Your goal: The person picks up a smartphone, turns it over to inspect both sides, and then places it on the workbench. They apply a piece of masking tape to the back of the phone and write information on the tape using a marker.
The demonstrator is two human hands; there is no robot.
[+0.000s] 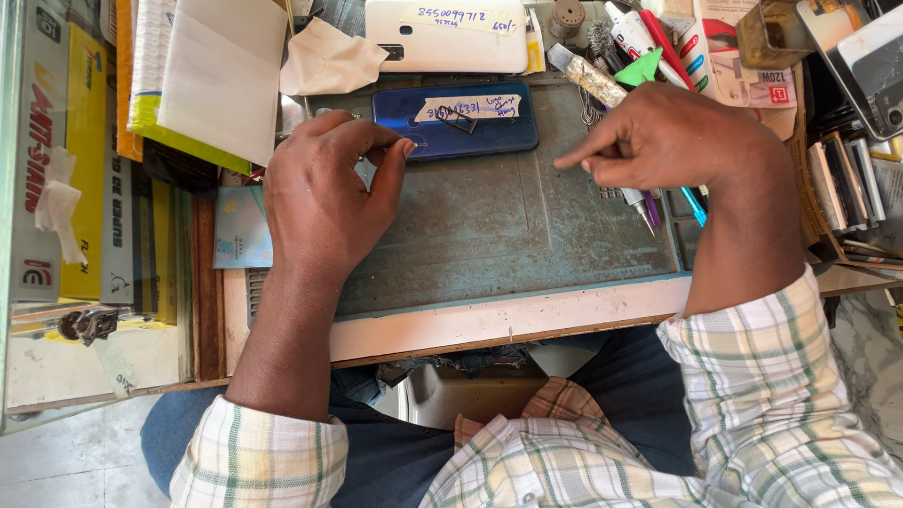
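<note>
Blue phone (455,119): glossy plastic back with a matt paper label taped across it. Just below it, the work mat (508,226): matt, worn, rubber-like green surface with scuffed patches. Above the blue phone, white phone (447,36): smooth, satin plastic. Bench edge (508,322) below the mat: painted wood, chipped and rough.

Left hand (320,202) fingers curled, right hand (673,136) loosely fisted, seemingly empty

A phone (456,119) lies at the back of a work mat (508,230) on the tabletop (489,325). Behind it lies a second phone (447,36). Pens (649,202) sit at the mat's right edge.
</note>
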